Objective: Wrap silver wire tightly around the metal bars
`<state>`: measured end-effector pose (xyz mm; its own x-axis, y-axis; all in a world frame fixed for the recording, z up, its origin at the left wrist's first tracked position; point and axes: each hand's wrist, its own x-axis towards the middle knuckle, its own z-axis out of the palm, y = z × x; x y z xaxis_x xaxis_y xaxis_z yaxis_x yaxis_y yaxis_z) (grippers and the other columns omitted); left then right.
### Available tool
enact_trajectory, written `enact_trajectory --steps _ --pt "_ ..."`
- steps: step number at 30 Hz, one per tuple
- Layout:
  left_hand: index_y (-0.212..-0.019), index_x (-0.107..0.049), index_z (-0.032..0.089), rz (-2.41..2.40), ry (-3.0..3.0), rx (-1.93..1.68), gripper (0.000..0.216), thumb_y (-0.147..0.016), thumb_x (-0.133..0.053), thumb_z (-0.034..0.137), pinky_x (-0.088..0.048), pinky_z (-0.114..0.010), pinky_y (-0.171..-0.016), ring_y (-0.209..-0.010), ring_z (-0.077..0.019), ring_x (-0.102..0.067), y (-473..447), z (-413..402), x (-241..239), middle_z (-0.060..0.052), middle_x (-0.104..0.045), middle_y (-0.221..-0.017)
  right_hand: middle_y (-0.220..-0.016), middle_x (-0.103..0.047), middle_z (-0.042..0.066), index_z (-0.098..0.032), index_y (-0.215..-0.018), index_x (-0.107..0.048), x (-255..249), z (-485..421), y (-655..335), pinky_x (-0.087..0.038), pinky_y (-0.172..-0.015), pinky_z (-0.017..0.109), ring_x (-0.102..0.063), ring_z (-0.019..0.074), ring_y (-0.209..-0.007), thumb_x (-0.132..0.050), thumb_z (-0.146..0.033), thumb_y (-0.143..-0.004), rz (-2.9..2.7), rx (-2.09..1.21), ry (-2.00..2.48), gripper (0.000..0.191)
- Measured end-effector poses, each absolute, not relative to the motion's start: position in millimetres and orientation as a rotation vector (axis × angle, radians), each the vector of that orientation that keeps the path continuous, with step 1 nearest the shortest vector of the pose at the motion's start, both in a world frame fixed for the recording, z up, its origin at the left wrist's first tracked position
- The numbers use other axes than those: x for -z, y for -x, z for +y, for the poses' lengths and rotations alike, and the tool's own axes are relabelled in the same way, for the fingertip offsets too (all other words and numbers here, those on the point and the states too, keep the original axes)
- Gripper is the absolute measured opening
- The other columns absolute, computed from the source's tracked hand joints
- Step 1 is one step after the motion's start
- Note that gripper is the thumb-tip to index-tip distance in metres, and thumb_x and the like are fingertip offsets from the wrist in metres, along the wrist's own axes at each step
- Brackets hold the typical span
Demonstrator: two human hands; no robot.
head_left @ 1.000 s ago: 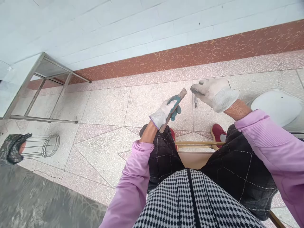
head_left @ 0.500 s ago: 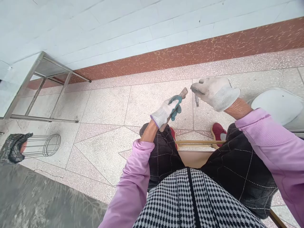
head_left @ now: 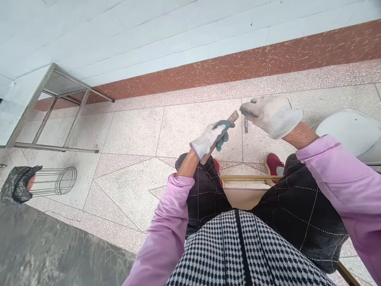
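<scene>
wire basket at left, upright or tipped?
Tipped. The wire basket lies on its side on the floor, its round rim facing right and its dark-wrapped end to the left.

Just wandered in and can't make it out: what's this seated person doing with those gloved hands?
A person sits on a wooden stool, holding both gloved hands out over the speckled floor. The left hand grips a flat brownish bar slanting upward. The right hand pinches a small dark metal piece hanging just beside the bar's tip. Whether the two touch is unclear. A white basin sits at the right.
</scene>
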<state>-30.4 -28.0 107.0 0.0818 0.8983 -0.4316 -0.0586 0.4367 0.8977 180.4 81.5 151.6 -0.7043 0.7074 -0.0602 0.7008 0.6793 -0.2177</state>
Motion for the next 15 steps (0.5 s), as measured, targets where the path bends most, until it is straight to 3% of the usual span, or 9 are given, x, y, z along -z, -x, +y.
enact_trajectory --steps 7,15 --pt "-0.116 -0.07 0.013 1.047 -0.755 -0.935 0.033 -0.093 -0.079 0.033 -0.049 -0.021 -0.048 -0.055 -0.0103 -0.061 45 -25 -96 -0.001 -0.068 -0.078 -0.116 -0.075 0.017 -0.021 -0.124 -0.076 -155 82 -182 -0.044 -0.081 0.038 -0.07 0.0332 -0.103 -0.049 -0.043 -0.113 -2.83 -0.364 1.148 0.036" --pt "-0.105 -0.069 0.014 1.202 -0.83 -0.875 0.015 -0.093 -0.073 0.022 -0.044 -0.023 -0.046 -0.052 -0.0094 -0.059 26 -31 -106 -0.005 -0.074 -0.084 -0.126 -0.077 0.016 -0.02 -0.136 -0.078 -157 83 -182 -0.048 -0.083 0.039 -0.072 0.033 -0.107 -0.044 -0.042 -0.115 -2.882 -0.28 1.114 0.046"
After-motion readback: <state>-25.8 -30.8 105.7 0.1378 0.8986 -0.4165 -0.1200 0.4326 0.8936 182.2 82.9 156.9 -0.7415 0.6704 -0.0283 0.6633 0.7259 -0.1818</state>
